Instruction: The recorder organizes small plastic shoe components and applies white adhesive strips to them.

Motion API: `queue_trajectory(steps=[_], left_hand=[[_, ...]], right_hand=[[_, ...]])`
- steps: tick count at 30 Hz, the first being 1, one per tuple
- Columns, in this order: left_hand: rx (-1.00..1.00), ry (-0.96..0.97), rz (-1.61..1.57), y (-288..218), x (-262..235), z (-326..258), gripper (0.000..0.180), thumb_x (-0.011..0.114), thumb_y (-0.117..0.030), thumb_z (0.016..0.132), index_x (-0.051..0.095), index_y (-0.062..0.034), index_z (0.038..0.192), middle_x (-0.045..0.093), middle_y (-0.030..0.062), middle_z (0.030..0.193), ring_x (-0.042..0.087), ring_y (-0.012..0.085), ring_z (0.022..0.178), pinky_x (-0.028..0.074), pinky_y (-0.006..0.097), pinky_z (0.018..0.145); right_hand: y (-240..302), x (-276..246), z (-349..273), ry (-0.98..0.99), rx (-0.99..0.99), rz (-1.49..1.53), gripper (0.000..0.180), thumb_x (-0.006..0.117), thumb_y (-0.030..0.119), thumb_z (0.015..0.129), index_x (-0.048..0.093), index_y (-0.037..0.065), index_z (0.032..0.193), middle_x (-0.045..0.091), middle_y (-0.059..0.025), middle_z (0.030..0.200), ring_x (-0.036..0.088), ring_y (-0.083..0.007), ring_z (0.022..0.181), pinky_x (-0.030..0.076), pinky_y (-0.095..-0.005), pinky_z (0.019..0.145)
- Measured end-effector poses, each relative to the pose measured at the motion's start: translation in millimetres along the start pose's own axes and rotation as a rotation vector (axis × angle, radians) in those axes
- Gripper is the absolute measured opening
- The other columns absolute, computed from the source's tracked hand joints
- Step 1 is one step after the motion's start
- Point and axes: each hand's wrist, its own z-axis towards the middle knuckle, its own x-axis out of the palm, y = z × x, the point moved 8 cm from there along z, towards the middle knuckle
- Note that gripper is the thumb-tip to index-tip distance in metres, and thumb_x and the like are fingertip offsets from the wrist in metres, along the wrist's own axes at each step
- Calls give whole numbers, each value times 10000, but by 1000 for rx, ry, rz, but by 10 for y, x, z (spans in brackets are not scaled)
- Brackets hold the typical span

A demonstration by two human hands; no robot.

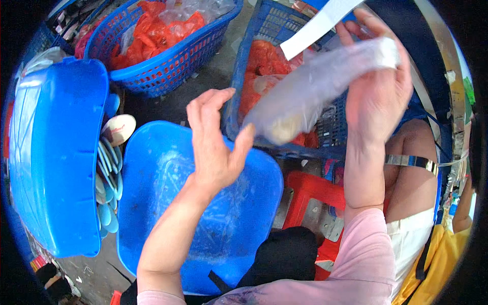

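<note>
My right hand point(376, 96) is raised at the upper right, fingers closed round one end of a clear plastic bag point(315, 91). The bag slants down to the left, smeared by motion, with something pale in its lower end. My left hand point(216, 137) is open, thumb and fingers apart, with nothing in it. The thumb tip is close to the bag's low end; whether they touch I cannot tell. A flat white strip point(320, 28) is beside my right fingers; what supports it is unclear. Under my left hand is a blue plastic basin point(198, 203).
A dark blue crate point(274, 23) and a blue basket point(168, 68) hold red plastic bags. At the left, a blue tub point(58, 157) is tipped beside stacked pale-blue flat oval pieces point(107, 162). A red stool point(317, 188) and another person's bare leg point(414, 142) are at the right.
</note>
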Motion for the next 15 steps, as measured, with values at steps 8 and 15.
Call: queue_trajectory(steps=[8, 15], left_hand=[[-49, 469, -441, -112, -958, -711, 776, 683, -352, 686, 353, -22, 1305, 480, 147, 1179, 448, 294, 1091, 331, 379, 940], [-263, 1018, -54, 621, -935, -2091, 177, 659, -125, 710, 605, -48, 859, 588, 92, 853, 515, 279, 896, 377, 391, 803]], right_hand=[[456, 1323, -1200, 461, 448, 255, 381, 423, 326, 922, 513, -36, 994, 475, -221, 1105, 534, -324, 1031, 450, -532, 891], [-245, 1881, -2855, 768, 803, 265, 156, 455, 100, 895, 582, 44, 966, 518, -130, 1165, 535, -251, 1033, 433, -359, 873]])
